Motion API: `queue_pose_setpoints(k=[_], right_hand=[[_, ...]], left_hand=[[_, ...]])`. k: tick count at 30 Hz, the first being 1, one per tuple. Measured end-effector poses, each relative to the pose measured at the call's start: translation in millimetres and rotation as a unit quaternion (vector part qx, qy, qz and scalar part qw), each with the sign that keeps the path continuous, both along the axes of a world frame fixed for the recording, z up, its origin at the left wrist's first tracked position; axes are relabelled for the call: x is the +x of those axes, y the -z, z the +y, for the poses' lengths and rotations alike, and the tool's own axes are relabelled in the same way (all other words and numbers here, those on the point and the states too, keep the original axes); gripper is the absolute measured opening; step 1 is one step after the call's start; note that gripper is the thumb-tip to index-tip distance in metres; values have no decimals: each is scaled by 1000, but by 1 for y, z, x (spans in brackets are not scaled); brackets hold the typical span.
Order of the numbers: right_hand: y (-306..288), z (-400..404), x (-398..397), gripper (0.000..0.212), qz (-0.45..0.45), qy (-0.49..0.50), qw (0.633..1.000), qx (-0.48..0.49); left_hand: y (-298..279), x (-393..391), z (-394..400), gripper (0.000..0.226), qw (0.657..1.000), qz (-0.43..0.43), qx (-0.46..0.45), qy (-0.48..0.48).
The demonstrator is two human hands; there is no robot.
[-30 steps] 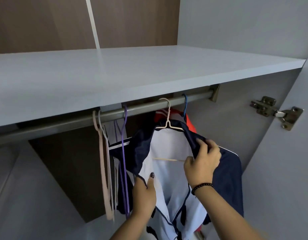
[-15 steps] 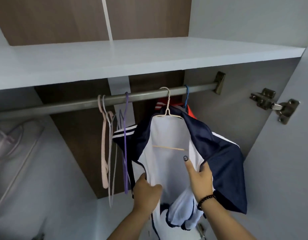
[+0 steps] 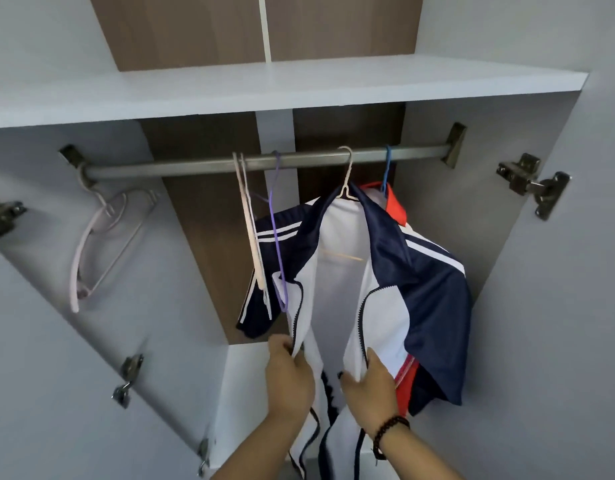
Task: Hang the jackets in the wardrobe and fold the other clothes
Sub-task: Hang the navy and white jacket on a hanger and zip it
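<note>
Navy-and-white zip-up track jacket (image 3: 416, 271) hangs open on a pale wire hanger (image 3: 347, 174) from the grey metal wardrobe rail (image 3: 202, 168); left hand (image 3: 288, 372) and right hand (image 3: 368, 389) each pinch a zipper edge, fingers curled (red jacket (image 3: 394, 202) behind).

Both forearms reach up and forward from the bottom edge, bare, angled toward each other. Left hand (image 3: 289, 377) raised slightly higher, back of the hand toward the camera, fingers curled and thumb pressed in, pinching the left front edge of the jacket (image 3: 420, 289) beside its zip. Right hand (image 3: 368, 386) just beside it, a narrow gap apart, thumb up along the right front edge and fingers curled round the white cloth; dark polish on one nail. Dark beaded bracelet (image 3: 390, 433) round the right wrist. Wrists near straight, knuckles up.
</note>
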State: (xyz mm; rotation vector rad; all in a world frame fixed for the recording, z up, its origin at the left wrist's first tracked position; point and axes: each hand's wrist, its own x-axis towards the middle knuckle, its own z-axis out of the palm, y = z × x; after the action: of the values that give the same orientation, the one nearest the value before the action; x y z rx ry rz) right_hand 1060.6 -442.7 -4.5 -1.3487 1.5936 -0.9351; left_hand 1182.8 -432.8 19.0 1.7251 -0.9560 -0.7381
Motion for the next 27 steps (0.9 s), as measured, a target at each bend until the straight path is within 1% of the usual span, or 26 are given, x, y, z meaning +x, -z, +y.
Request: queue_pose_setpoints(k=[1,3,4,5,7,8,10,11,12,13,14,15,17,19,21,23,24,26,27], right_hand=[[1,6,-3,15,-2,5,1000,1],[2,18,-10,7,-15,19,1000,11],[3,23,-14,17,-19,30,999,20],[4,29,-18,28,-25,39,999,27],[4,41,-27,40,-66,56,996,21],[5,47,-32,43,-97,59,993,15],[5,57,-41,44,-145,64,987,8],[4,61,-44,39,-158,69,985,5],[4,65,-47,27,-171,77,982,5],[5,68,-49,11,-183,81,980,8],[5,71,-50,6,-187,80,979,9],[6,76,-50,13,-187,72,980,8],[10,86,-49,23,-182,49,982,26],[16,97,-44,27,-174,48,982,50],[23,107,-38,23,-160,49,983,70],[31,118,-31,15,-176,45,979,92],[33,124,-27,10,-190,46,975,103],[37,134,-21,14,-194,54,972,121],[39,139,-18,15,-192,57,972,126]], left_hand=[[2,-2,6,24,1000,7,-6,-23],[5,-6,16,12,996,60,-21,-56],[5,-8,20,11,994,85,-23,-65],[5,-9,23,20,993,98,-21,-64],[3,-10,26,38,993,117,13,-27],[3,-9,27,42,989,138,45,4],[1,-8,32,41,973,185,117,70],[1,-8,36,36,969,185,140,90],[1,-8,40,28,970,164,152,96],[2,-9,44,19,974,134,152,97],[3,-9,48,12,979,104,144,97],[4,-10,52,8,983,85,131,98],[8,-10,61,7,988,72,105,85],[14,-8,70,10,994,68,81,36],[18,-4,77,14,992,106,58,-28],[21,5,82,13,985,157,45,-61],[20,9,84,14,980,184,44,-60],[19,13,89,24,967,247,55,-41],[19,15,93,28,959,271,75,-25]])
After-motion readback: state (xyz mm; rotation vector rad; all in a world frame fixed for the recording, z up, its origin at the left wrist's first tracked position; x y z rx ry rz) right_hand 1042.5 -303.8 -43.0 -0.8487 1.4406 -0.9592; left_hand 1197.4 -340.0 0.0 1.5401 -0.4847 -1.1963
